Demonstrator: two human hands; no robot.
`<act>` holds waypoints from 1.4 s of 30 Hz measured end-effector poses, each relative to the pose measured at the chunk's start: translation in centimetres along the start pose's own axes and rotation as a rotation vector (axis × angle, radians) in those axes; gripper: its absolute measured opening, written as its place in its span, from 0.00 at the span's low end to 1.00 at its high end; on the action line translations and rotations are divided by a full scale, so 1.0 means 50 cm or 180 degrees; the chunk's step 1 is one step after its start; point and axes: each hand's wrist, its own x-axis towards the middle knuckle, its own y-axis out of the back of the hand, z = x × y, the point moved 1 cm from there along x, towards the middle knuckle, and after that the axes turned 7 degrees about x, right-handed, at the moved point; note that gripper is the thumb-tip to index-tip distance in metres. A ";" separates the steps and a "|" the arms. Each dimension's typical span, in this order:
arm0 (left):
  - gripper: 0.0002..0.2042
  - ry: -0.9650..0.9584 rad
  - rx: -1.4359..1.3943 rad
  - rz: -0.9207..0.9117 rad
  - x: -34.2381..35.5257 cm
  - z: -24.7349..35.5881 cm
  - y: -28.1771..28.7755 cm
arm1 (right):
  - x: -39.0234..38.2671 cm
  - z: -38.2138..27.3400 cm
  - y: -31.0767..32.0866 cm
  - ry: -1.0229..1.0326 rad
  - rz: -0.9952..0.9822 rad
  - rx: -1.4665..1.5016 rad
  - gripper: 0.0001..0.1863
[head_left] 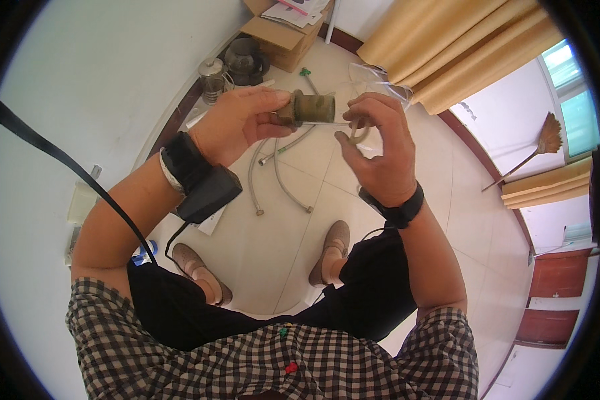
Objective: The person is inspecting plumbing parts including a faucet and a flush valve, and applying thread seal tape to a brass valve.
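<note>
Between the thumb and fingers of my left hand (237,123) is a greenish-brown metal pipe fitting (317,108). A wider collar sits at its gripped end, and its cylindrical end points right. Just right of it, my right hand (385,143) pinches a thin ring (360,131) of similar dull colour. The ring and the fitting are apart, with a small gap between them. Both hands are held up above the floor. Below them, braided hoses (283,180) with metal end nuts lie on the tiles.
An open cardboard box (283,41) with papers stands at the far wall, beside a dark glass pot (244,59) and a lidded glass jar (212,79). Clear tubing lies near the yellow curtain (447,50). A broom (539,143) leans at the right. A black cable (67,160) crosses the left side.
</note>
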 end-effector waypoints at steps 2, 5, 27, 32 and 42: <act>0.20 -0.0135 -0.0081 -0.0088 0.000 -0.015 0.018 | -0.013 0.014 -0.007 -0.1086 0.0309 0.1473 0.23; 0.21 -0.0158 -0.0123 -0.0181 0.006 -0.023 0.020 | 0.003 0.057 0.038 -0.1848 0.0481 0.1875 0.25; 0.15 0.0591 0.0288 0.0718 0.070 -0.159 -0.006 | -0.765 0.423 -0.048 -0.4325 0.0084 -0.0059 0.32; 0.16 0.1253 0.0562 0.0990 0.037 -0.212 0.024 | -0.728 0.427 -0.090 -0.4211 -0.0142 -0.0453 0.35; 0.13 0.1785 0.0348 0.1111 0.033 -0.287 0.009 | -0.738 0.506 -0.091 -0.4664 -0.0243 -0.1103 0.29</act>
